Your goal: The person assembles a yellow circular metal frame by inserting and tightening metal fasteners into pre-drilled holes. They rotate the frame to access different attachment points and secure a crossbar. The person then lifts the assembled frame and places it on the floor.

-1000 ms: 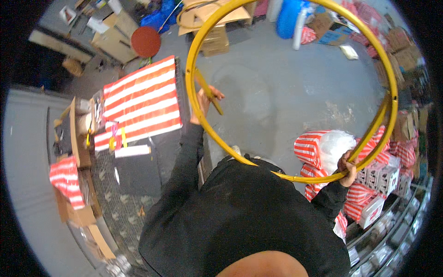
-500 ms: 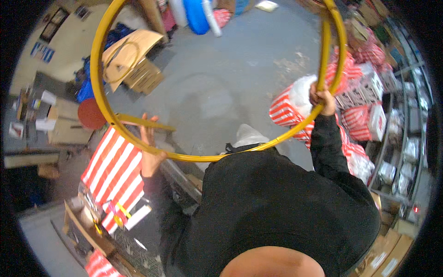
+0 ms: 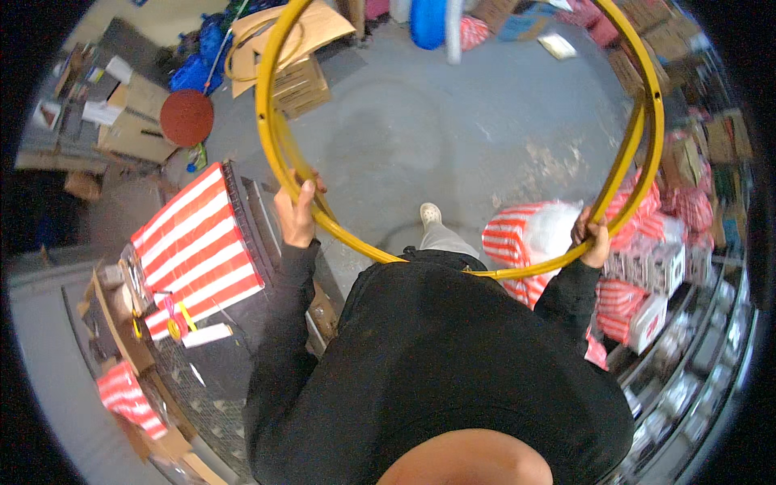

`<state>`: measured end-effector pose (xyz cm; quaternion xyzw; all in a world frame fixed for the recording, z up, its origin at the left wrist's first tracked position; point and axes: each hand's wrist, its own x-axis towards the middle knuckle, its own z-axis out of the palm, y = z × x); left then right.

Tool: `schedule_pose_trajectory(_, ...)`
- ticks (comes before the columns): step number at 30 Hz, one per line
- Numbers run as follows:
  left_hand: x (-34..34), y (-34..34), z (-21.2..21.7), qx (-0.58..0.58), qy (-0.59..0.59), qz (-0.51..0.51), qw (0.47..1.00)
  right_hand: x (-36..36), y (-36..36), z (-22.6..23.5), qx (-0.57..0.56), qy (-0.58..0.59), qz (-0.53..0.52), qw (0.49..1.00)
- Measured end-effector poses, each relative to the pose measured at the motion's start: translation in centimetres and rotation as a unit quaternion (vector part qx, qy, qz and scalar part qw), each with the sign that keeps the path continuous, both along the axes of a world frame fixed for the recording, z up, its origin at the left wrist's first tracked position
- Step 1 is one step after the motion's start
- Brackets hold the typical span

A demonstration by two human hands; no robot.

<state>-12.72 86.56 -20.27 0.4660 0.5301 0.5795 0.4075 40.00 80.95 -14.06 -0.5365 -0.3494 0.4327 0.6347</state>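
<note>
A large yellow hoop (image 3: 653, 141) is held up in front of my body, its far part running out of the top of the picture. On both sides a second yellow band shows inside the outer one; whether it is a separate hoop I cannot tell. My left hand (image 3: 297, 215) is closed round the hoop's near left side, thumb up and fingers behind. My right hand (image 3: 594, 238) grips the near right side, where the two bands come together. The hoop's nearest stretch passes close in front of my black top and is partly hidden there.
On the left, red-and-white striped sheeting (image 3: 194, 250) lies on a dark work table (image 3: 222, 368). Striped bags (image 3: 511, 238) stand on the floor at right, beside shelving (image 3: 687, 376). Cardboard boxes (image 3: 301, 86) and a round red-brown disc (image 3: 187, 118) are at the far left.
The hoop has shifted right in view as the scene turned. My left hand has moved up its left side. The inner band on the left now lies closer along the outer one.
</note>
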Motion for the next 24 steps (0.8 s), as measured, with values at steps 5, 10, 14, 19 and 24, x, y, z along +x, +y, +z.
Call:
schedule_pose_trajectory(5,3.3,6.9,2.0,-0.01,0.102,0.033,0.994,3.5,7.4,0.0,-0.013,0.009,-0.026,1.0)
schedule_pose_trajectory(10,6.3,12.2,3.3,-0.017,0.122,0.048,0.991,7.4,14.1,-1.4,-0.034,0.003,-0.022,0.999)
schedule_pose_trajectory(14,8.0,14.5,3.7,-0.052,0.167,0.062,0.983,9.3,18.5,-1.8,-0.025,0.009,0.05,0.998)
schedule_pose_trajectory(19,8.5,15.9,5.2,-0.092,0.152,0.108,0.978,8.5,26.0,-3.5,-0.005,0.048,0.105,0.993)
schedule_pose_trajectory(24,5.5,17.2,6.0,-0.056,0.041,0.155,0.985,2.4,38.0,-5.3,0.003,0.127,0.173,0.977)
